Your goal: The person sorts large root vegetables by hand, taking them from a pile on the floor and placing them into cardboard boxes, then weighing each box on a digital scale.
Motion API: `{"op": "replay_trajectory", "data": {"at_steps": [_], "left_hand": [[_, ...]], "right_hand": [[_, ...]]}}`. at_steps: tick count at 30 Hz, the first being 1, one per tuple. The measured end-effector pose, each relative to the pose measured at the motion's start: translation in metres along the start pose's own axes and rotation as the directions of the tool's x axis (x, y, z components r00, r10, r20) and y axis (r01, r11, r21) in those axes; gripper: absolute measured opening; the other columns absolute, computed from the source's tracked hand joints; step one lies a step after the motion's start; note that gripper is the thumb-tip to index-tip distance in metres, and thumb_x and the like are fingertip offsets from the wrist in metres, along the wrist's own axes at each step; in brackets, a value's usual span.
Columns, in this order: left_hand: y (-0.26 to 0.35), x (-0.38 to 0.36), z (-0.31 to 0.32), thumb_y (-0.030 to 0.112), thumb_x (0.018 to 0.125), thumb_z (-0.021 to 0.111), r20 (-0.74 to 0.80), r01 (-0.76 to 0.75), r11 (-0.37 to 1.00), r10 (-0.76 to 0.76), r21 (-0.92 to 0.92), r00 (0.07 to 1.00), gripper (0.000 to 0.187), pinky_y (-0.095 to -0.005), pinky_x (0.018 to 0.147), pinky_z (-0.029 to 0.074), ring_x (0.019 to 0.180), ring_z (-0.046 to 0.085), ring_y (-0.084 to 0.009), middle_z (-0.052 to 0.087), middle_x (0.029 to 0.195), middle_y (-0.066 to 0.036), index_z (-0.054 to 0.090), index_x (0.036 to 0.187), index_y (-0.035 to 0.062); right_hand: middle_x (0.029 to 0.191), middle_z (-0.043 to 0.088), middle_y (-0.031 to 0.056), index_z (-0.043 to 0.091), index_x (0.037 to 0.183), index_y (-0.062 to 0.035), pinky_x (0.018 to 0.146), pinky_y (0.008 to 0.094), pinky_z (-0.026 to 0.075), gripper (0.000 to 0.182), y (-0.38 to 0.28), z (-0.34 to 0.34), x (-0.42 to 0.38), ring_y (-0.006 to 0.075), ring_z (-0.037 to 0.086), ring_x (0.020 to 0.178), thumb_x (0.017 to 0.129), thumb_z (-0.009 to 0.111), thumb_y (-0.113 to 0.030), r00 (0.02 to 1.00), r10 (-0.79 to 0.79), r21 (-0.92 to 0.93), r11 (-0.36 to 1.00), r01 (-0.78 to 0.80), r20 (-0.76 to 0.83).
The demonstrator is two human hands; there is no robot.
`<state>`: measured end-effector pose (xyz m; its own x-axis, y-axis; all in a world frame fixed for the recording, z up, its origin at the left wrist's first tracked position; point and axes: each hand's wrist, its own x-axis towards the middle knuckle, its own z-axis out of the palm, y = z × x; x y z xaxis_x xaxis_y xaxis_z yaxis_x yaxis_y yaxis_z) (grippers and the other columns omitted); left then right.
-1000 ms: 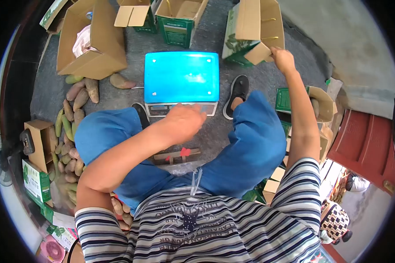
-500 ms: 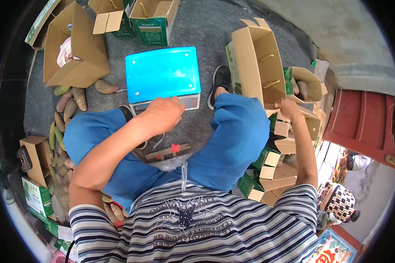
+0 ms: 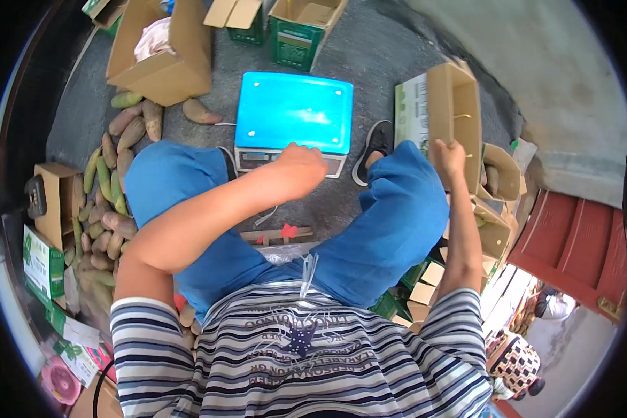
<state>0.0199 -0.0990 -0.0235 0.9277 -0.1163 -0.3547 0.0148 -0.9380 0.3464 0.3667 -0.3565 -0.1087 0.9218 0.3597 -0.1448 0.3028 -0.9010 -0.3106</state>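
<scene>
My left hand (image 3: 303, 169) is closed, fingers curled, over the front panel of a digital scale with a bright blue platform (image 3: 296, 111). The platform has nothing on it. What lies under the curled fingers is hidden. My right hand (image 3: 453, 159) grips the near edge of a cardboard box (image 3: 442, 104) right of the scale, with the thumb up. The box leans, showing its printed white and green side and part of its inside, where yellow handle pieces show.
Sweet potatoes or similar tubers (image 3: 104, 240) are heaped on the left, and one tuber (image 3: 200, 111) lies near the scale. A large carton (image 3: 181, 73) and green boxes (image 3: 296, 45) stand ahead. More boxes (image 3: 491, 226) line my right, with a red door (image 3: 568, 244) and a person (image 3: 515, 362) beyond.
The view has swung, so most things sit farther right. The cardboard box has tilted under my right hand and shows more of its printed side. My left hand stays closed at the scale's panel.
</scene>
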Motion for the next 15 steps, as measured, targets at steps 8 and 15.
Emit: {"op": "replay_trajectory", "data": {"at_steps": [8,15], "left_hand": [[0.008,-0.007,0.002,0.007,0.075,0.058,0.032,-0.020,0.998,0.018,0.059,0.999,0.018,-0.0430,0.072,0.047,0.088,0.062,-0.0307,0.062,0.094,-0.017,0.066,0.091,0.0024],[0.026,-0.013,0.002,0.011,0.078,0.058,0.042,0.012,0.996,-0.016,0.084,0.999,0.022,-0.0421,0.074,0.047,0.093,0.063,-0.0303,0.063,0.103,-0.018,0.068,0.095,0.0028]], "right_hand": [[0.091,0.066,0.0035,0.065,0.101,0.0031,0.070,0.0232,0.046,0.028,-0.082,-0.129,-0.090,0.0082,0.056,0.079,0.085,0.069,-0.020,0.933,-0.305,0.492,0.792,0.361,-0.192],[0.087,0.067,0.0100,0.065,0.098,0.0018,0.069,0.0275,0.047,0.022,-0.194,-0.143,-0.134,0.0128,0.060,0.077,0.083,0.068,-0.014,0.757,-0.650,0.271,0.743,0.612,0.071]]}}
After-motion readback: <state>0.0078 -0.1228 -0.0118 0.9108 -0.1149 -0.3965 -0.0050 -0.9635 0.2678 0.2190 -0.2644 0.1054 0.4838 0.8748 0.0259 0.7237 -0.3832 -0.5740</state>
